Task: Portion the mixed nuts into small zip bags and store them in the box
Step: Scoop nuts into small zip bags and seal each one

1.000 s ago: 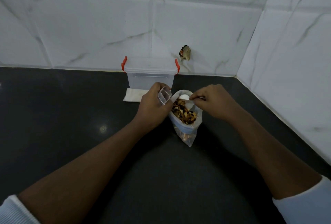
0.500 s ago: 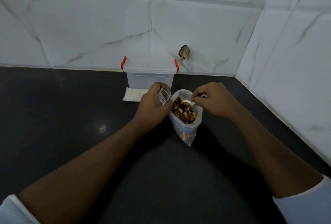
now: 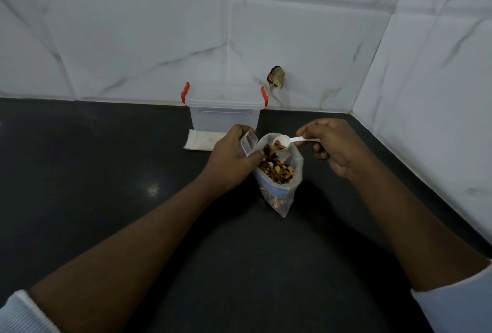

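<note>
Lifted since a second ago, the white spoon [image 3: 286,141] now shows its bowl above the mouth of the big bag [image 3: 296,165], with a few nuts in it; before, the bowl was down among the nuts and the right hand sat closer to the bag.

At far left a pale sleeve [image 3: 21,311] is cut off by the frame edge, and the bare forearm runs up across the dark counter [image 3: 106,173]. A flat white piece [image 3: 202,142] lies on the counter in front of the box; whether it is paper or a stack of bags cannot be told, and its right end is hidden behind the left hand. The box [image 3: 225,114] stands against the wall with its lid on and its red clips down; nothing can be made out through its cloudy side.

The left hand [image 3: 234,157] grips a small zip bag [image 3: 249,143], mostly covered by the fingers, and its thumb lies at the big bag's rim; whether it pinches that rim too is unclear. The mixed nuts [image 3: 277,170] fill the big bag, which stands open on the counter just beside that hand. The right hand [image 3: 332,146] is curled round the spoon's handle, hiding its end. Higher up, a dark object [image 3: 277,81] on the wall is too small to identify.
</note>
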